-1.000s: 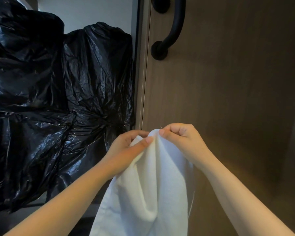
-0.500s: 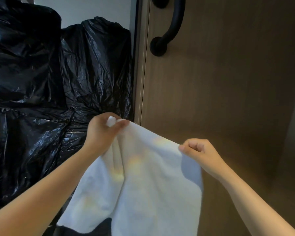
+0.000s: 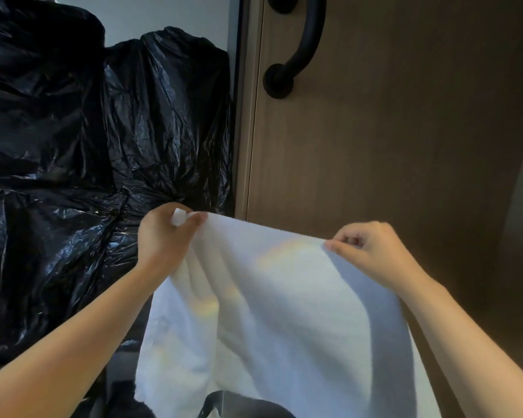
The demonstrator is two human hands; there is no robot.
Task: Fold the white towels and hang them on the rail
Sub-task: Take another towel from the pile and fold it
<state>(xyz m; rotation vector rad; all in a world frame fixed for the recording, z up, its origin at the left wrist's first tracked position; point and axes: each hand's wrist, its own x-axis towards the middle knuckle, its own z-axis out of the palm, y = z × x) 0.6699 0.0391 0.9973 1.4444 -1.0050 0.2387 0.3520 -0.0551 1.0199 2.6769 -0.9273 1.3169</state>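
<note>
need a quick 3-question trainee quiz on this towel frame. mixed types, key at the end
1. True or false: the left hand and the right hand each pinch the top edge of the white towel, which hangs spread between them.
2. What fills the view to the left of the towel? A) black plastic bags B) a washbasin C) a stack of folded towels
3. Fill in: the black handle is fixed to the wooden ____.

Key: 1 true; 2 A; 3 door.
</note>
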